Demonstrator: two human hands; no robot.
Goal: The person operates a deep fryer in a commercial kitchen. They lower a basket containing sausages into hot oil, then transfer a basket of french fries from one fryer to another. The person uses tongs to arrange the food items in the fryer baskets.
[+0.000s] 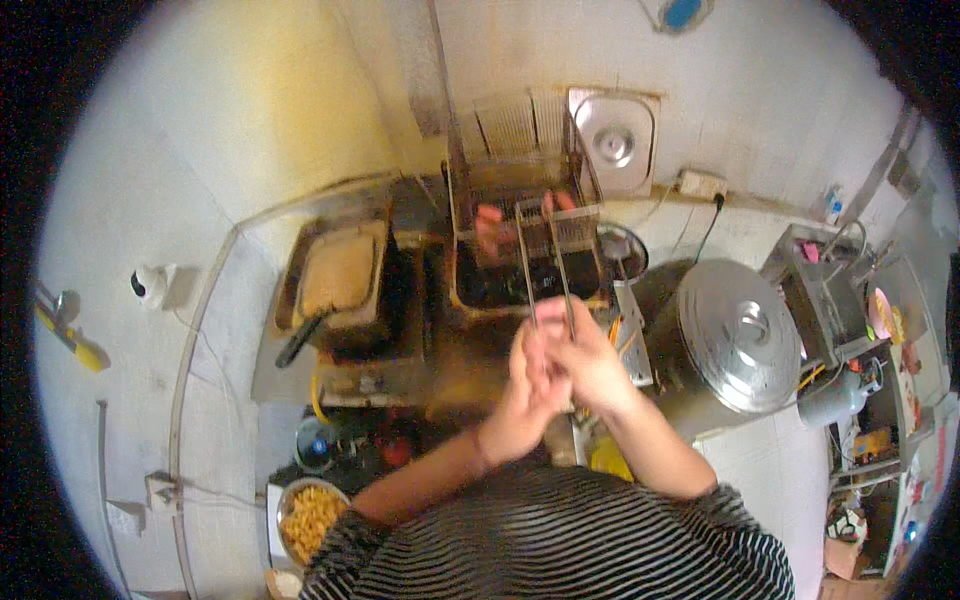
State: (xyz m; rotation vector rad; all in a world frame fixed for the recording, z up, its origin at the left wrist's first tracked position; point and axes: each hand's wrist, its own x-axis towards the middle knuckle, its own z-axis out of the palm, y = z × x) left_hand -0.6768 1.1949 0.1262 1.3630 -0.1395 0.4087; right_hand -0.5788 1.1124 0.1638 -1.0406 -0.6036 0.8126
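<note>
Both of my hands meet before my chest on the wire handle (pixel 559 262) of a metal fryer basket. My left hand (pixel 532 382) and my right hand (pixel 585 356) overlap around its near end. The handle runs away from me over a fryer vat (pixel 480 304) with dark contents. Reddish pieces of food (pixel 489 217) lie in the wire basket, and another wire basket (pixel 506 127) stands upright against the back wall. Motion blur hides the finger details and the exact edges of the basket.
To the left a second fryer vat bears a metal lid (pixel 341 270) with a black handle. A large pot with a shiny lid (pixel 739 334) stands at the right. A bowl of yellowish food pieces (pixel 311 517) is at lower left. A power socket (pixel 703 184) with a cord is on the back wall.
</note>
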